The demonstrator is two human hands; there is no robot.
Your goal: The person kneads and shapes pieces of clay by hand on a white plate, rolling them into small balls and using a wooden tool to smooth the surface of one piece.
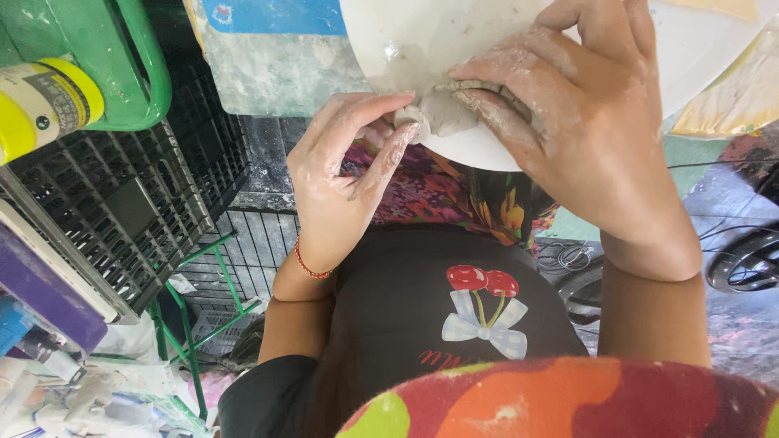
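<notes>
A lump of clay sits on the near edge of a round board, pinched between the left hand and the right hand. Left of the hands stands a crate, with a bottle above it.

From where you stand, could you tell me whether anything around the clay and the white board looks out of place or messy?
Nothing looks damaged or spilled. The grey clay lump sits at the near rim of the white round board, pressed between the left hand and right hand. Both hands carry dried clay smears, as does the board.
</notes>
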